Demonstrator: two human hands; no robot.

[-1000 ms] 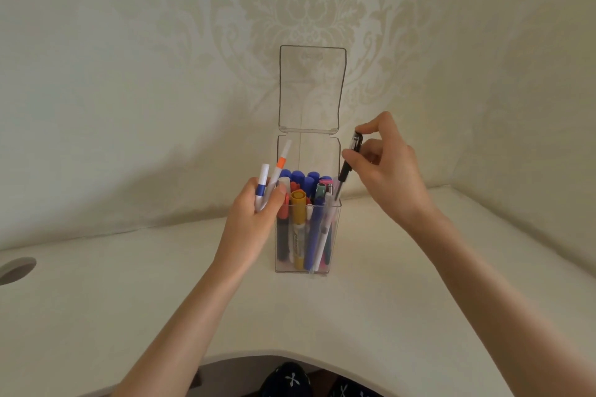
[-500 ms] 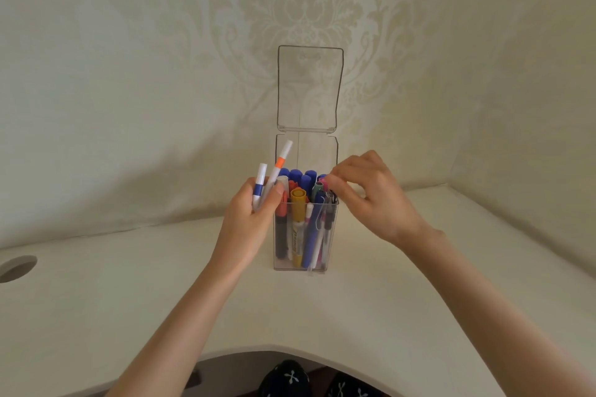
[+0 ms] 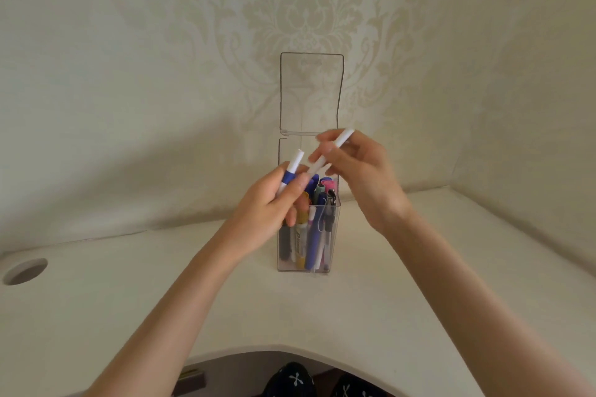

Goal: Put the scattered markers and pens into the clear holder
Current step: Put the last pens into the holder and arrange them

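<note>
1. Between the thumb and fingertips of the right hand (image 3: 364, 177) sits a white pen (image 3: 329, 151), pinched near its upper end and slanting down to the left. Its lower end is against or just beside the left thumb; blur hides which.
2. Curled inside the left hand (image 3: 271, 206) is a blue-banded pen (image 3: 292, 171), its tip standing up above the knuckles.
3. Directly below both sets of fingers stands the clear holder (image 3: 335, 226), crowded with markers (image 3: 301, 235).
4. Likely trouble:
   - A slanted pen could land on the packed caps and skid out over the rim. It probably needs turning upright over a gap.
   - The pinch sits far from the pen's middle, so the pen may pivot or slip.
   - The left fingers lie at the holder's near-left corner, and a push there could shift or tip it.
5. Standing in the way are the caps beneath the fingertips, the left fingers over part of the opening, and the open lid (image 3: 311, 93) rising behind the fingers.
6. Far left of the left fingers, a round cable hole (image 3: 25, 271) is cut in the desk (image 3: 354, 316).
</note>
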